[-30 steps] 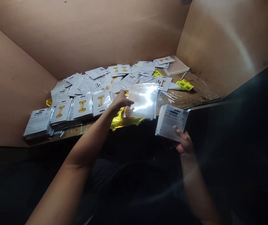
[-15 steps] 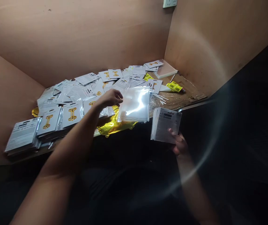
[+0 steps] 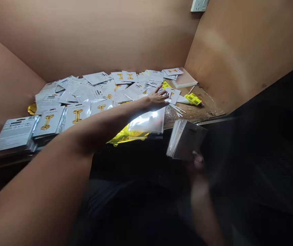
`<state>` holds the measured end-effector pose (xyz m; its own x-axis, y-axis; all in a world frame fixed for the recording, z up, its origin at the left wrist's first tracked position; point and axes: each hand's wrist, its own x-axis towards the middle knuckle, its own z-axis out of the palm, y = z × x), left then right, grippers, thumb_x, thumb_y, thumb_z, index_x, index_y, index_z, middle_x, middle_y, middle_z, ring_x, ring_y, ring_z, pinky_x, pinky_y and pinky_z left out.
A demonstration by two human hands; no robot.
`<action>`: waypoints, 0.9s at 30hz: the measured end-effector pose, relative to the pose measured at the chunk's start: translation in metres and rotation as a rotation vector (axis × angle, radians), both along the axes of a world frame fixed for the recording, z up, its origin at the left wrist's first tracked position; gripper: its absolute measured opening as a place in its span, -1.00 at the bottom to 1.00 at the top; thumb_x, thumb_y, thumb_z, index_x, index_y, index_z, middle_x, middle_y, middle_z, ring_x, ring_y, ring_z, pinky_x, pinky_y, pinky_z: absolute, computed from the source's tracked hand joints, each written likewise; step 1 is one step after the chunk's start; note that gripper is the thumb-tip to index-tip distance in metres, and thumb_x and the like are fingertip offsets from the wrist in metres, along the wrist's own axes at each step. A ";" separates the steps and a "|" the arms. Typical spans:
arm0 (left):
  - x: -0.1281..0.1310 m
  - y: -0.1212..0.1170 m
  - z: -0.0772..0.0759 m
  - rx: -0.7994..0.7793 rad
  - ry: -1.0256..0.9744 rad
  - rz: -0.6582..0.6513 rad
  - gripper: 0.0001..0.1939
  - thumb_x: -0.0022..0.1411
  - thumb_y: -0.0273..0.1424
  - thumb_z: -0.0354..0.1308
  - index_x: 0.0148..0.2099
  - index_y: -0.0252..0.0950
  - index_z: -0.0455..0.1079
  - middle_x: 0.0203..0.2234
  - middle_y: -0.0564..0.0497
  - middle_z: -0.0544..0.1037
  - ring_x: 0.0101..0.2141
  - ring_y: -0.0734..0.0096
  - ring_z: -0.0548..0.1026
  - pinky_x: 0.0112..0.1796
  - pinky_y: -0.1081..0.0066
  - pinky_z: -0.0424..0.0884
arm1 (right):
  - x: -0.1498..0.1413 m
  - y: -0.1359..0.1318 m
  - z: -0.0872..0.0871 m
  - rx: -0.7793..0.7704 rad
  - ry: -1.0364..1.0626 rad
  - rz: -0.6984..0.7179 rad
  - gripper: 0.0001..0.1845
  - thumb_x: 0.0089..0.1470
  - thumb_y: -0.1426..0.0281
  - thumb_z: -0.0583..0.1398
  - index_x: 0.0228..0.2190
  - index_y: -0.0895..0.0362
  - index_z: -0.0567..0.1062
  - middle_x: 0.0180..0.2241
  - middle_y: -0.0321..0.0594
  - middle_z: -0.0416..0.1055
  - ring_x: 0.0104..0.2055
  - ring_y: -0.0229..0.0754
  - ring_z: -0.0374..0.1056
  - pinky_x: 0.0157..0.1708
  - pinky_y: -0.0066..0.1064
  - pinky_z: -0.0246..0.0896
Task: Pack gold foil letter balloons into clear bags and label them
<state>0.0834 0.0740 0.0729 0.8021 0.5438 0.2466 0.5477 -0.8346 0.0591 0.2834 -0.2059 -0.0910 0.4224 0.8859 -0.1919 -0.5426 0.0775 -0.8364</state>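
Left hand (image 3: 157, 98) has shifted from the left edge of the clear sleeves (image 3: 150, 121) across to the loose cards (image 3: 133, 91), fingers spread wide beside a gold-"I" card (image 3: 176, 96); contact unclear. Right hand (image 3: 198, 161) grips a fanned card stack (image 3: 189, 140) just off the front of the bench (image 3: 209, 108), apart from the sleeves lying at its edge. Front-row card (image 3: 71, 118) appears to read "FOIL BALLOONS" above a gold "I"; yellow labels (image 3: 194, 99) carry barcodes, small print illegible, no brand made out.

Dim edges (glare on plastic).
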 end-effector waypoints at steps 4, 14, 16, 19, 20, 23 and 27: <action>-0.045 -0.049 -0.041 -0.144 0.111 0.009 -0.53 0.44 -0.20 0.25 0.29 -0.27 0.49 0.43 -0.30 0.39 0.42 -0.17 0.32 0.45 -0.29 -0.04 | -0.006 0.002 -0.001 -0.054 0.131 -0.002 -0.59 -0.12 0.26 0.51 -0.18 0.02 0.63 -0.08 -0.24 0.69 -0.01 -0.04 0.62 0.11 -0.08 0.57; -0.111 -0.202 -0.102 -0.407 -1.144 0.691 -0.71 0.32 -0.33 0.37 0.04 -0.21 0.43 0.03 -0.14 0.55 0.07 0.15 0.57 0.10 0.15 0.53 | -0.062 0.032 0.016 -0.113 0.214 0.273 -0.52 -0.02 0.21 0.57 -0.11 0.07 0.59 -0.08 -0.18 0.68 0.16 0.15 0.58 0.20 0.14 0.55; -0.117 -0.239 -0.107 -0.779 -1.417 0.923 -0.59 0.20 -0.32 0.49 0.00 -0.22 0.41 -0.06 -0.09 0.56 -0.04 0.23 0.60 -0.07 0.29 0.56 | -0.058 0.028 0.018 -0.123 0.203 0.270 -0.52 -0.01 0.22 0.56 -0.10 0.06 0.59 -0.06 -0.18 0.67 0.17 0.16 0.57 0.22 0.17 0.54; -0.115 -0.260 -0.110 -1.498 -1.583 0.893 -0.53 0.09 -0.38 0.56 -0.02 -0.27 0.46 0.02 -0.20 0.63 0.00 0.20 0.64 -0.17 0.39 0.55 | -0.048 0.021 0.021 -0.129 0.160 0.256 -0.50 -0.02 0.21 0.56 -0.08 0.05 0.58 -0.02 -0.19 0.66 0.17 0.15 0.57 0.22 0.18 0.53; -0.112 -0.258 -0.110 -1.633 -1.599 0.828 -0.51 0.05 -0.43 0.57 -0.01 -0.29 0.48 0.07 -0.24 0.64 0.02 0.16 0.65 -0.20 0.42 0.54 | -0.045 0.018 0.022 -0.134 0.136 0.252 -0.50 -0.02 0.19 0.55 -0.08 0.05 0.58 -0.02 -0.18 0.66 0.17 0.15 0.57 0.22 0.17 0.53; -0.101 -0.243 -0.112 -1.692 -1.619 0.779 -0.48 -0.06 -0.57 0.56 -0.02 -0.31 0.56 0.06 -0.28 0.69 -0.02 0.11 0.71 -0.42 0.55 0.40 | -0.039 0.011 0.025 -0.163 0.051 0.254 -0.50 0.00 0.15 0.54 -0.09 0.06 0.58 -0.04 -0.16 0.66 0.18 0.17 0.56 0.22 0.17 0.53; -0.090 -0.237 -0.119 -1.625 -1.610 0.863 -0.65 -0.03 -0.53 0.55 -0.15 -0.36 0.63 -0.10 -0.25 0.73 -0.16 0.20 0.74 -0.53 0.59 0.25 | -0.037 0.004 0.024 -0.195 -0.011 0.236 -0.46 -0.04 0.13 0.56 -0.09 0.06 0.57 -0.04 -0.16 0.66 0.18 0.21 0.56 0.20 0.19 0.53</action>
